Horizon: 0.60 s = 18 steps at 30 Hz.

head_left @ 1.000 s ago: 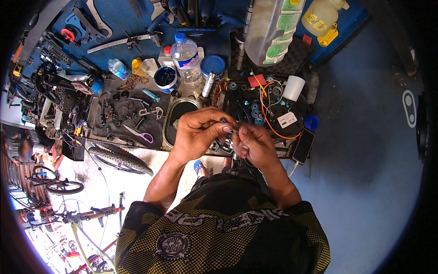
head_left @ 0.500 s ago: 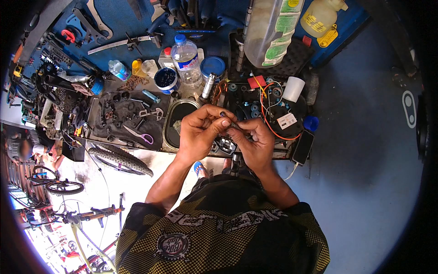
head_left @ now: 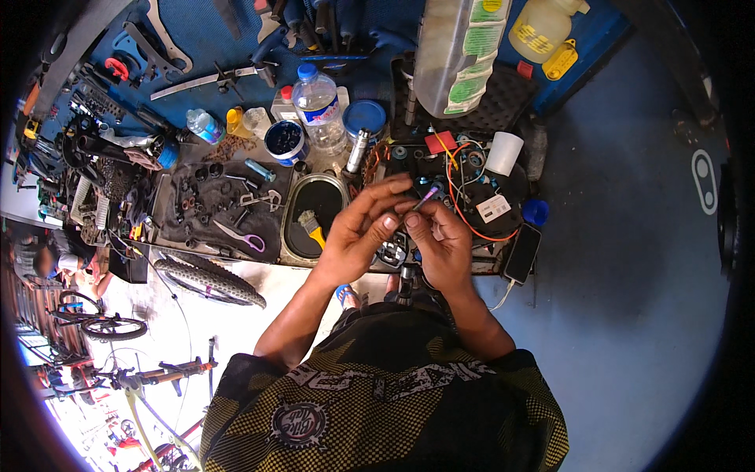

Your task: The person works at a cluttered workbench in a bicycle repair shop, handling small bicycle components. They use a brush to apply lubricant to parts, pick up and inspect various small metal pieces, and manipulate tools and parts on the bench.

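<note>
Held in front of me over the bench's near edge is a thin metal rod [head_left: 428, 196] with a purplish tip, slanting up to the right. My right hand [head_left: 443, 245] grips it between thumb and forefinger. My left hand [head_left: 355, 234] pinches around its lower end, which the fingers mostly hide; its upper fingers reach out above. Just below the fingertips, partly covered, is a silver-and-black metal part [head_left: 392, 252] that looks like a bicycle pedal. A yellow-handled brush [head_left: 315, 231] lies in the metal basin [head_left: 289, 250] beside my left hand.
Left of the basin, a dark tray [head_left: 182, 228] holds small parts and purple-handled scissors [head_left: 250, 241]. Behind stand a water bottle [head_left: 318, 118] and a blue grease tub [head_left: 286, 141]. At right are an orange cable [head_left: 465, 223], a white cup [head_left: 503, 153] and a phone [head_left: 522, 254].
The rod now points up to the right, with its purplish tip showing; before, a dark end showed at the left fingers. My left hand shifted slightly right and its upper fingers extended, uncovering the brush.
</note>
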Motion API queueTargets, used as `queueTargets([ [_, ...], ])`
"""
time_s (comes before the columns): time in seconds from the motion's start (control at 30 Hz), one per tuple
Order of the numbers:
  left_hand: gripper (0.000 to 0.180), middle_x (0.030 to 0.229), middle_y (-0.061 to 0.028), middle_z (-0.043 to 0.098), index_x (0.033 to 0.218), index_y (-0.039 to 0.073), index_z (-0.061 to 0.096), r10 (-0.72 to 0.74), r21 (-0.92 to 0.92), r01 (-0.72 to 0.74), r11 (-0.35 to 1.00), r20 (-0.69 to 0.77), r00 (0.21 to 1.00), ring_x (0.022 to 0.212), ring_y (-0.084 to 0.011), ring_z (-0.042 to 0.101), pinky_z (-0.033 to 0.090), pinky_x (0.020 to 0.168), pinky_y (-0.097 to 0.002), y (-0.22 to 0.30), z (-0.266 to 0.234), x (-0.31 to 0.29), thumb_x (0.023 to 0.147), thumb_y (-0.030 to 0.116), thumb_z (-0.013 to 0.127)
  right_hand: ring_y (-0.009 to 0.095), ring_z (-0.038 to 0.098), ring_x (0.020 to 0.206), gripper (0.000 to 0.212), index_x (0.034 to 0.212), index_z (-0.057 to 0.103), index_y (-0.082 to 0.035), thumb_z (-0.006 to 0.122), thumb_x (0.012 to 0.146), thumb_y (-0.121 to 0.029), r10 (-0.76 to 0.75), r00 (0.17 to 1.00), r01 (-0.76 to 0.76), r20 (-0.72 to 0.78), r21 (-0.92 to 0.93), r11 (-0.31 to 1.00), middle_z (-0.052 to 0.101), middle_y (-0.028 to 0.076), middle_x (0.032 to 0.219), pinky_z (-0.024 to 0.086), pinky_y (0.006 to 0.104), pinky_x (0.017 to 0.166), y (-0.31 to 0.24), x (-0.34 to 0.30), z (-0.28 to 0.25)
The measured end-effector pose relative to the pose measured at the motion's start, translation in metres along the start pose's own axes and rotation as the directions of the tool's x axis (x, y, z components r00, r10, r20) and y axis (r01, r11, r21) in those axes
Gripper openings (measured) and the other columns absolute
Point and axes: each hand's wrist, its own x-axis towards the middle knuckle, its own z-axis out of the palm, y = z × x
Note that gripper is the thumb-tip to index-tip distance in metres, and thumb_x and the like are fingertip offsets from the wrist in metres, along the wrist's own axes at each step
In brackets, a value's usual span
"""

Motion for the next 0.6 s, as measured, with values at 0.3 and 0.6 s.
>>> queueTargets([
  [0.3,0.032,0.110,-0.0118,0.080,0.133,-0.001,0.073,-0.148,0.554,0.076,0.829,0.086,0.985,0.088,-0.0163,0.075,0.062,0.079,-0.0320,0.026,-0.016,-0.001,0.101,-0.004,0.071,0.005,0.057,0.080,0.014,0.106,0.075,-0.002,0.079,0.102,-0.015,-0.041,0.986,0.101,0.165,-0.376,0.921,0.070,0.000,0.094,0.045,0.0246,0.070,-0.016,0.003,-0.030],
  [0.6,0.027,0.106,-0.0133,0.077,0.118,0.002,0.078,0.052,0.732,-0.219,0.645,0.245,0.968,0.098,-0.0284,0.075,0.059,0.085,-0.0375,0.043,-0.013,0.010,0.091,-0.001,0.079,0.006,0.060,0.071,0.015,0.105,0.075,-0.002,0.078,0.102,-0.016,0.150,0.981,-0.096,0.123,-0.366,0.926,0.071,0.001,0.081,0.046,0.0248,0.062,-0.041,0.015,-0.052],
])
